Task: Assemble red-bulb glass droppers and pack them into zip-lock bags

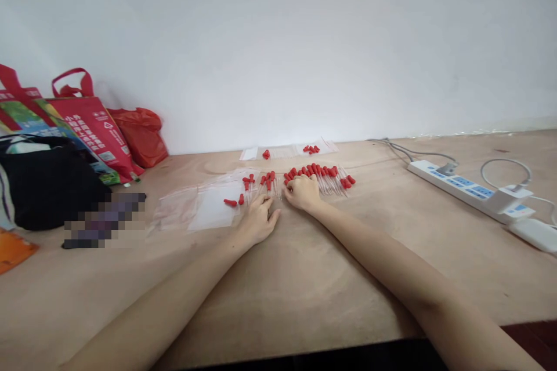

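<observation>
My left hand [260, 221] rests on the table beside a clear plastic bag [213, 208], thumb apart from the fingers. It appears to hold nothing, though its fingertips partly overlap some droppers. Just beyond it are several droppers with red bulbs [268, 181] and thin clear stems. My right hand [303, 191] is curled downward at the left end of a row of red-bulbed droppers [324, 171]. What its bent fingers grip is hidden. Two loose red bulbs [230, 203] are visible on the bag by my left hand.
At the back, more clear bags [285, 152] carry red-bulbed droppers. Toward the left stand a red shopping bag [98, 127], a red plastic bag [141, 133] and a black bag [47, 185], with a blurred-out dark object [104, 223] before them. A power strip [461, 185] with cables occupies the right.
</observation>
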The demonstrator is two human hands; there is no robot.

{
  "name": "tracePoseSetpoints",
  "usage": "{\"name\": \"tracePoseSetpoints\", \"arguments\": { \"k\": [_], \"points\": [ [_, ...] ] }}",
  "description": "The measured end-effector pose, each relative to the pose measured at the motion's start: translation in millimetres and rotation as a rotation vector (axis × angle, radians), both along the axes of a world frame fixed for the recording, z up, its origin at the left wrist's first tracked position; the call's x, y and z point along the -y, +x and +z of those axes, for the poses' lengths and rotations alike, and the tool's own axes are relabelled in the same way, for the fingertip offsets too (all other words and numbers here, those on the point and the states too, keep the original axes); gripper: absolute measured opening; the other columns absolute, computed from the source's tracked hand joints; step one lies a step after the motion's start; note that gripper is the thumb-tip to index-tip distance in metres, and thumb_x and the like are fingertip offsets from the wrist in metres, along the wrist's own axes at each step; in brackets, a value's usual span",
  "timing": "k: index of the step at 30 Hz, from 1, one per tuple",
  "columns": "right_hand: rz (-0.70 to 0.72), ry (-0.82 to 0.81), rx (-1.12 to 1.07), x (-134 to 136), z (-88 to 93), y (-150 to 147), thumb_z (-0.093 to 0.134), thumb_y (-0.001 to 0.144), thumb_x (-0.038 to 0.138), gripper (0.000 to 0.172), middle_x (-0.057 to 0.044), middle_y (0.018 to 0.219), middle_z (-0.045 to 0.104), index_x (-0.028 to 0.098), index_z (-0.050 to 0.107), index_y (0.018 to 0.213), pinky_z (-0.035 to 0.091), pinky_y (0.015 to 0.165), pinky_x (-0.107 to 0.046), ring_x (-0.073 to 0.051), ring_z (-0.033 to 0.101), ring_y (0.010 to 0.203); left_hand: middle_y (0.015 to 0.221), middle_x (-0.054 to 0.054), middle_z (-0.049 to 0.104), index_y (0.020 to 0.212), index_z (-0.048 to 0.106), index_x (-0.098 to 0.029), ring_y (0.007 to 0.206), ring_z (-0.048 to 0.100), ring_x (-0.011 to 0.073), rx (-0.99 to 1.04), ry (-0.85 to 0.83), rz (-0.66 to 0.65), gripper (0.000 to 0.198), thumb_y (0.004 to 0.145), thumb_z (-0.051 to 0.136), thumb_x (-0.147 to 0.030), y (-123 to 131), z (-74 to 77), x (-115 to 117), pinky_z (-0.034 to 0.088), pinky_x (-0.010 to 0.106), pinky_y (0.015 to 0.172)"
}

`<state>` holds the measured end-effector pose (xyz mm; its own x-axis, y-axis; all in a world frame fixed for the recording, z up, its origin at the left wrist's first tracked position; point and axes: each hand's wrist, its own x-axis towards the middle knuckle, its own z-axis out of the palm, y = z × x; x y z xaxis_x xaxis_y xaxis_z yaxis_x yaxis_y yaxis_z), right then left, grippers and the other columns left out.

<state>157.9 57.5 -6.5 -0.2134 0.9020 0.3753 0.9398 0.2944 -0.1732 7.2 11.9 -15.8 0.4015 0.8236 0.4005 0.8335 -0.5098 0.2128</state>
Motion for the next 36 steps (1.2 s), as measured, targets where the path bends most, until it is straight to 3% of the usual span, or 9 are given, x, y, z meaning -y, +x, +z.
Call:
{"name": "tracePoseSetpoints", "arguments": {
  "k": [5,10,12,16,22,27,31,36],
  "points": [
    [-0.103,-0.028,-0.076,-6.5,0.8,-14.2,0.041,0.077,0.037,0.031,-0.011,0.086,0.064,0.016,0.065,0.079,0.025,0.079,-0.039,-0.023,0.054,0.087,0.096,0.011,0.055,0.099,0.056,-0.011,0.093,0.050,0.0228,0.038,0.064,0.042,0.028,0.079,0.045,-0.028,-4.8,3.1,-2.1,0.041,0.036,0.085],
    [-0.187,-0.152,-0.102,-13.0,6.0,-27.2,0.043,0.075,0.036,0.032,-0.014,0.084,0.065,0.013,0.065,0.080,0.026,0.079,-0.041,-0.025,0.057,0.083,0.097,0.011,0.056,0.095,0.058,-0.015,0.095,0.047,0.0285,-0.038,0.141,0.381,0.026,0.072,0.046,-0.018,-44.5,19.2,-18.7,0.039,0.042,0.083],
    [-0.200,-0.188,-0.116,-14.6,7.8,-29.4,0.043,0.075,0.037,0.033,-0.014,0.082,0.065,0.013,0.065,0.080,0.026,0.079,-0.042,-0.025,0.058,0.081,0.099,0.010,0.056,0.094,0.059,-0.017,0.097,0.047,0.0288,-0.062,0.084,0.446,0.029,0.069,0.045,-0.015,-65.1,23.1,-26.8,0.039,0.041,0.084],
    [-0.215,-0.206,-0.139,-15.2,9.8,-30.9,0.041,0.076,0.039,0.034,-0.014,0.080,0.065,0.014,0.065,0.077,0.025,0.080,-0.042,-0.025,0.059,0.078,0.103,0.011,0.057,0.100,0.060,-0.014,0.096,0.052,0.0231,-0.037,-0.121,0.371,0.034,0.072,0.041,-0.018,-91.9,21.4,-39.8,0.039,0.033,0.086],
    [-0.210,-0.145,-0.165,-4.3,12.0,-16.4,0.034,0.080,0.041,0.040,-0.013,0.079,0.064,0.013,0.063,0.075,0.026,0.079,-0.042,-0.024,0.057,0.079,0.093,0.008,0.063,0.085,0.066,-0.016,0.089,0.057,0.0206,-0.066,-0.202,0.302,0.033,0.077,0.037,-0.029,-92.3,20.0,-43.1,0.042,0.027,0.079],
    [-0.094,0.030,-0.211,20.1,2.8,21.8,0.041,0.078,0.032,0.024,-0.006,0.079,0.063,0.016,0.057,0.071,0.027,0.079,-0.036,-0.020,0.054,0.081,0.097,0.011,0.063,0.095,0.062,-0.013,0.079,0.059,0.0215,-0.025,-0.238,0.289,0.046,0.068,0.051,-0.048,-90.0,26.8,-34.4,0.045,0.027,0.069],
    [0.104,0.097,-0.252,41.9,-12.3,57.4,0.041,0.079,0.026,0.016,-0.004,0.072,0.060,0.016,0.053,0.074,0.033,0.069,-0.029,-0.016,0.054,0.072,0.083,0.007,0.065,0.080,0.063,-0.016,0.071,0.059,0.0194,-0.023,-0.295,0.260,0.028,0.067,0.055,-0.040,-93.1,29.5,-33.3,0.044,0.026,0.064],
    [0.330,0.142,-0.337,57.7,-18.7,79.8,0.037,0.082,0.019,0.019,-0.008,0.081,0.061,0.016,0.054,0.089,0.039,0.068,-0.027,-0.017,0.054,0.076,0.081,0.006,0.061,0.070,0.060,-0.017,0.081,0.055,0.0212,0.056,0.052,0.315,0.024,0.073,0.049,-0.038,-84.7,36.1,-32.3,0.041,0.031,0.073]
  ]
}}
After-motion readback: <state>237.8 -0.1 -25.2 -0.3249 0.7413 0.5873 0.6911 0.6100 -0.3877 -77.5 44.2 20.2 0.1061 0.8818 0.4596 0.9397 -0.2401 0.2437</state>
